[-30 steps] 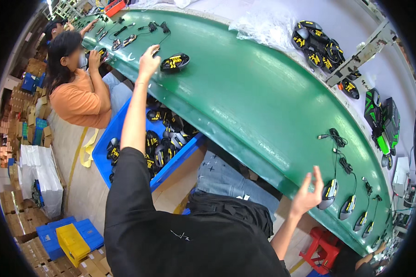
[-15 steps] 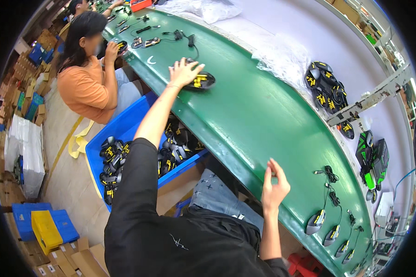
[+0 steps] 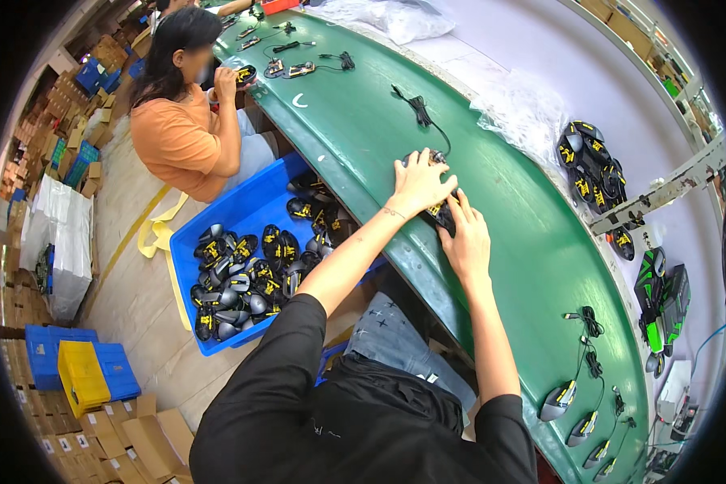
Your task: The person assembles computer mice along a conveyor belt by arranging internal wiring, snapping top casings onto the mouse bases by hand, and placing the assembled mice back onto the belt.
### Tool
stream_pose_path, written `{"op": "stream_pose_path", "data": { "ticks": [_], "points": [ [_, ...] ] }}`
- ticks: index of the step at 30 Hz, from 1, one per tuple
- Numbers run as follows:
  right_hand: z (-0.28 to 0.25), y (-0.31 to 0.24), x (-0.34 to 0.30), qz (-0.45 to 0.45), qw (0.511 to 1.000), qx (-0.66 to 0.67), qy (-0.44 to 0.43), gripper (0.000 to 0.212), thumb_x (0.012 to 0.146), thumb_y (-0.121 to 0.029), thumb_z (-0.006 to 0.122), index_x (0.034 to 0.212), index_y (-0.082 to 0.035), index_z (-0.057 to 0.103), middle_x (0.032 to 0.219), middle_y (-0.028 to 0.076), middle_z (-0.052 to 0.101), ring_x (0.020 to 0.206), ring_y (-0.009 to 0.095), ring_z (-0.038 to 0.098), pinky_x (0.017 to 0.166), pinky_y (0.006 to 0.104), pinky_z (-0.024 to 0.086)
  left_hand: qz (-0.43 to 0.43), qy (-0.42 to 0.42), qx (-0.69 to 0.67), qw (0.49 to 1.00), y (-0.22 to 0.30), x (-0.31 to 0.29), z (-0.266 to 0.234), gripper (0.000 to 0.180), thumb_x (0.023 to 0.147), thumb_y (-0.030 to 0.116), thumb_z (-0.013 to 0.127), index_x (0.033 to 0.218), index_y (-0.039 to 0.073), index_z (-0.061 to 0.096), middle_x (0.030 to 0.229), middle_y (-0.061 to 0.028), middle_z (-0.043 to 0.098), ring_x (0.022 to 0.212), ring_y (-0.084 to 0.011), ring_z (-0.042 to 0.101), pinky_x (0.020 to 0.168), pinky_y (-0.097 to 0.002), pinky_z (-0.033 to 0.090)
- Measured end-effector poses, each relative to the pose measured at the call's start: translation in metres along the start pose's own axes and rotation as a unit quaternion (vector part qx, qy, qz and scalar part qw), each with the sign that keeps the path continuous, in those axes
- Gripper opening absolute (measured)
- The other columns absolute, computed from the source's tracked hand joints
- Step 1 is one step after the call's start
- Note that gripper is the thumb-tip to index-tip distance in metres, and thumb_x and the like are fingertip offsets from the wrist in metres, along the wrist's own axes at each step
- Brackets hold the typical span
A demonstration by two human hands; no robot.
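My left hand [image 3: 421,184] is closed over a dark corded mouse part [image 3: 436,156] on the green belt, covering most of it. From that part a black cable [image 3: 418,108] runs to the far side, partly bundled. My right hand [image 3: 468,240] is beside the left, with its fingers around a black mouse shell [image 3: 441,213] that has yellow inner pieces. The two hands nearly touch, and the fingers hide how the shell and the corded part meet. Left of my arms a blue bin [image 3: 187,298] holds many similar mouse shells [image 3: 254,278].
Several corded mice [image 3: 558,400] lie on the green belt [image 3: 524,266] at the right. A co-worker in an orange top [image 3: 173,145] sits at the left. Black-and-yellow shells [image 3: 593,173] and plastic film [image 3: 520,105] line the far edge. Cardboard boxes [image 3: 149,444] stand at lower left.
My left hand has moved right and nearer with the corded part, its cable trailing. My right hand has come up from the belt's near edge and closed on the shell.
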State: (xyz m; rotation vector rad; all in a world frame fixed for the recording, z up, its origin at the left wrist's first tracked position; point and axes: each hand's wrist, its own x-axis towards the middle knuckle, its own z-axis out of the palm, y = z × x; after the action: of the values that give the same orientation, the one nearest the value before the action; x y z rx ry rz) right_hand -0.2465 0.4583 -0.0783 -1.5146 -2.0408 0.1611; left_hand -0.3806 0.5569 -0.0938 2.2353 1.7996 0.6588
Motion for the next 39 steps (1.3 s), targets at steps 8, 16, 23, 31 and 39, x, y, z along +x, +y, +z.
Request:
{"op": "stream_pose_path", "data": {
  "ticks": [8, 16, 23, 31, 39],
  "points": [
    [-0.075, 0.023, -0.098, 0.088, 0.994, -0.066, 0.025, 0.039, 0.075, -0.015, 0.076, 0.112, -0.008, 0.068, 0.134, 0.012, 0.056, 0.106, 0.033, 0.056, 0.093, 0.0405, 0.047, 0.051, -0.058, -0.017, 0.997, 0.057, -0.053, 0.005, 0.032, 0.086, 0.035, 0.063, 0.113, 0.019, 0.068, 0.138, -0.0205, 0.047, 0.129, -0.0326, 0.042, 0.099, -0.0533, 0.033],
    [-0.152, 0.046, -0.229, 0.328, 0.932, -0.129, 0.083, 0.041, 0.078, -0.010, 0.075, 0.118, -0.007, 0.067, 0.138, 0.014, 0.053, 0.112, 0.033, 0.056, 0.097, 0.0404, 0.045, 0.092, -0.030, -0.133, 0.986, 0.079, -0.091, 0.001, 0.034, 0.076, 0.013, 0.072, 0.110, 0.019, 0.068, 0.118, -0.0098, 0.059, 0.113, -0.0284, 0.052, 0.093, -0.0428, 0.041],
    [-0.176, 0.025, -0.242, 0.409, 0.899, -0.039, 0.151, 0.052, 0.083, -0.018, 0.075, 0.130, -0.002, 0.057, 0.143, 0.021, 0.046, 0.130, 0.033, 0.048, 0.106, 0.0394, 0.036, -0.140, -0.028, -0.295, 0.945, 0.055, -0.068, -0.002, 0.064, 0.073, 0.036, 0.080, 0.120, -0.002, 0.059, 0.113, -0.0218, 0.059, 0.097, -0.0294, 0.062, 0.083, -0.0377, 0.052],
    [-0.147, 0.062, -0.228, 0.433, 0.875, 0.073, 0.206, 0.066, 0.076, -0.013, 0.079, 0.135, -0.002, 0.052, 0.125, 0.018, 0.063, 0.094, 0.017, 0.065, 0.083, 0.0306, 0.051, -0.098, -0.177, -0.128, 0.971, 0.071, -0.052, -0.009, 0.077, 0.056, 0.044, 0.090, 0.108, -0.004, 0.060, 0.093, -0.0211, 0.067, 0.092, -0.0327, 0.066, 0.082, -0.0398, 0.051],
    [-0.158, 0.066, -0.206, 0.480, 0.850, 0.121, 0.178, 0.059, 0.077, -0.012, 0.078, 0.132, -0.008, 0.057, 0.123, 0.015, 0.065, 0.078, 0.015, 0.063, 0.072, 0.0269, 0.051, -0.081, -0.225, -0.138, 0.961, 0.082, -0.057, -0.005, 0.062, 0.060, 0.043, 0.087, 0.088, -0.008, 0.066, 0.086, -0.0222, 0.069, 0.081, -0.0329, 0.069, 0.077, -0.0384, 0.053]
  ]
}}
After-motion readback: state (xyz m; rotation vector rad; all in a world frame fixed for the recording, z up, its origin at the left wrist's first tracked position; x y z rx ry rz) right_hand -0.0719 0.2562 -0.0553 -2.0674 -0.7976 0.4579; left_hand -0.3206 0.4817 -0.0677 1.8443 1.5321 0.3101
